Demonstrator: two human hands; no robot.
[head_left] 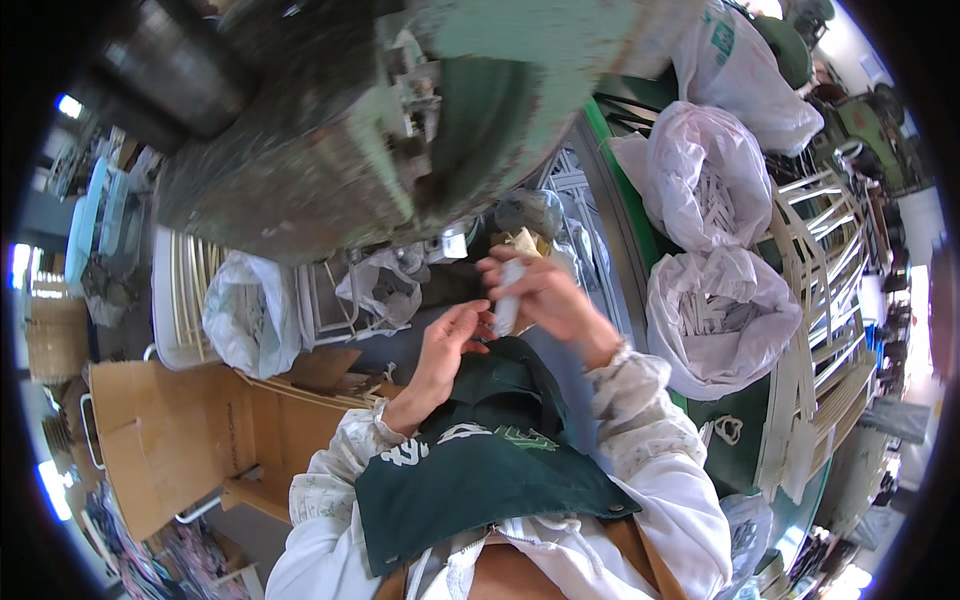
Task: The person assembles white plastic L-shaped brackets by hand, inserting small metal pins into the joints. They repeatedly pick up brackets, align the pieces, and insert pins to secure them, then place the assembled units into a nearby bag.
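Pinching a short, narrow, whitish piece of unclear material [508,298] in bent fingers, the person's right hand [545,292] holds it upright above the lap. The left hand [443,348] is just beside it, fingers curled and tips drawn together; whether they grip the piece's edge cannot be told. The step in hand looks like close handling of this one piece between both hands; the next move seems to call for a steady right-hand pinch and precise left fingertips.

Directly beyond the hands, a large, worn green metal machine [330,190] overhangs the workspace, limiting forward and upward reach and hiding whatever lies behind it. A dark green cloth apron [480,490] covers the torso close below. To the right, two open white plastic bags, the farther one [665,170] and the nearer one [725,370], contain pale strips. To the left are another white plastic bag [275,335] and an open brown cardboard box [165,430].
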